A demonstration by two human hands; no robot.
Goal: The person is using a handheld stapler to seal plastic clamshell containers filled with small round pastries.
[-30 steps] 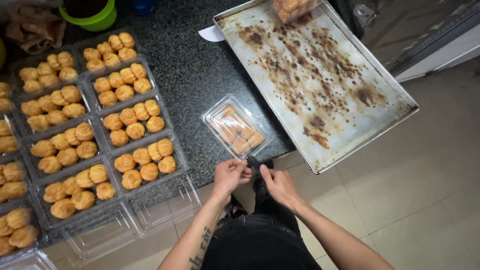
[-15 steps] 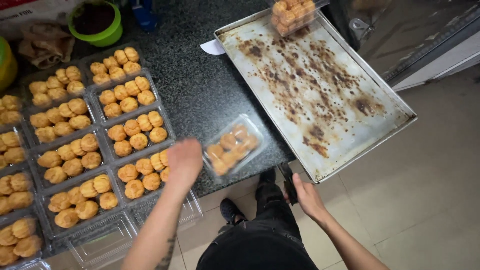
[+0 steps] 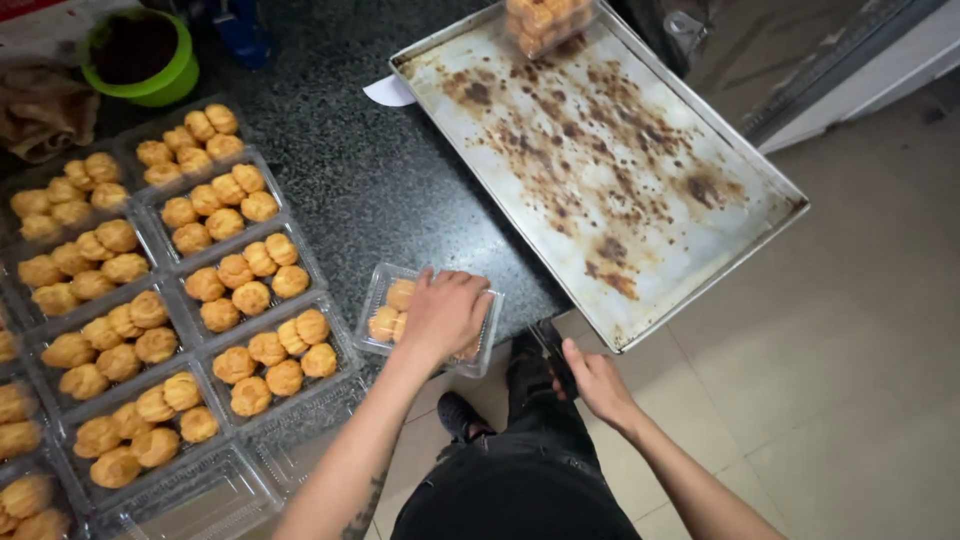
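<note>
The small clear plastic clamshell box of golden round pastries (image 3: 392, 312) sits on the speckled black stone counter (image 3: 350, 170), close to its near edge, at about six o'clock from the middle of the view. The left hand (image 3: 445, 312) lies flat over the lid, palm down and fingers spread, pressing rather than gripping. The right hand (image 3: 592, 382) hangs off the counter at five o'clock, loosely open and holding nothing, just beside a dark object at the counter edge that is too unclear to name.

The box is so near the edge that a sideways push under the palm could slide it off onto the tiled floor (image 3: 860, 330). Pressing hard could also crush the soft pastries or buckle the thin lid.

At nine o'clock from the box, nearly touching it, stand rows of open clear plastic trays filled with the same pastries (image 3: 230, 270); a careless sweep of the forearm could knock the nearest one. Empty clear trays (image 3: 200, 495) hang at the counter edge at seven o'clock.

At two o'clock a large stained metal baking sheet (image 3: 640, 160) juts out over the counter edge, and a bump from the right arm could tip it. Another clear box of pastries (image 3: 540, 22) rests on its far end at twelve o'clock. A green plastic bowl (image 3: 140, 55) sits well apart at eleven o'clock.
</note>
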